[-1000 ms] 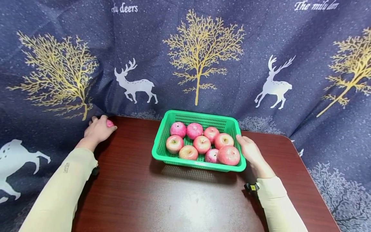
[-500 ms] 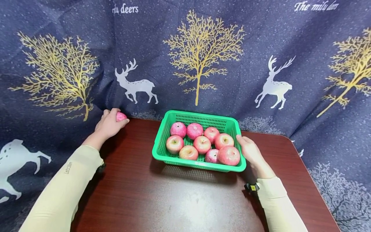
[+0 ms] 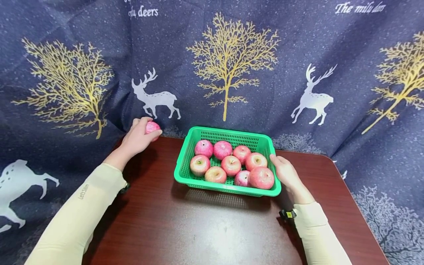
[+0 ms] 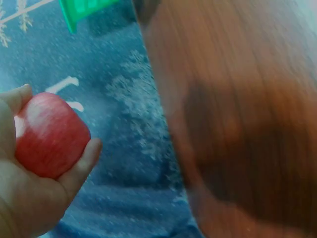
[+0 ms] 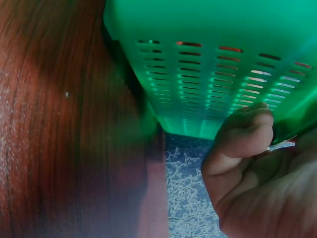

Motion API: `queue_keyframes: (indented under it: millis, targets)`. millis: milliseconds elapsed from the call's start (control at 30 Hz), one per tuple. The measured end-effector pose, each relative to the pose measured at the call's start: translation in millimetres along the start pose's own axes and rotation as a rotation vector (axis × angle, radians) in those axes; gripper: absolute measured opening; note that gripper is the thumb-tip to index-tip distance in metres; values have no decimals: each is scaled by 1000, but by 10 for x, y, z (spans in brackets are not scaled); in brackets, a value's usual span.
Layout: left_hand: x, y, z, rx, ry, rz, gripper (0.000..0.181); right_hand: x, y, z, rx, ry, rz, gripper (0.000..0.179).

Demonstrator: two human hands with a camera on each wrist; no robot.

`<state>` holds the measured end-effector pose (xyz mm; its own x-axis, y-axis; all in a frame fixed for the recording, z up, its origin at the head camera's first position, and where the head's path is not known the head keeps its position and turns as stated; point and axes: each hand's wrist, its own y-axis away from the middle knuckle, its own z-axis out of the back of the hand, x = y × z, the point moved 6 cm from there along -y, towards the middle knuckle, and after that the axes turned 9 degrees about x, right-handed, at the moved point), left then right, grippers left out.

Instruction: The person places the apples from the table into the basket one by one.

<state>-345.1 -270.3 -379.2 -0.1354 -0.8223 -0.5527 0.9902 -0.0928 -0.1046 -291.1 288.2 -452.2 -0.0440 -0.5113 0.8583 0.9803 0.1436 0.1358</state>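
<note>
My left hand [image 3: 137,137] grips a pinkish-red apple [image 3: 152,127] above the table's back left edge. In the left wrist view the apple [image 4: 52,135] sits between thumb and fingers, apart from the tabletop. A green plastic basket [image 3: 227,189] stands near the back of the table with several red and pink apples [image 3: 230,165] inside. My right hand [image 3: 287,174] holds the basket's right rim. The right wrist view has curled fingers [image 5: 247,131] against the slotted basket wall [image 5: 198,74]; the thumb's hold on the rim is better seen from the head.
The brown wooden table [image 3: 159,221] meets a dark blue curtain [image 3: 185,92] printed with deer and trees along its back edge. Bare tabletop lies between my left arm and the basket.
My left hand has carried the apple rightward and up from the far left corner, closer to the basket. The right hand and basket have stayed in place.
</note>
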Motion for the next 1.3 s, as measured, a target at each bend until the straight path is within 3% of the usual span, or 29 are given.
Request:
queue_keyframes:
  millis: [333,767,1100,1300]
  targets:
    - [-368,-3,-82,13,59,-84,75,-28,-5,4,1,12,-8,67]
    - [-918,6,-197,83,130,-235,72,-25,-12,7,-7,-16,2,62]
    - [-1217,-40,-385,185,169,-312,76,-14,-18,5,-16,-14,3,61]
    - [-1378,-58,-537,224,136,-341,76,-12,-8,17,-15,-7,-4,62]
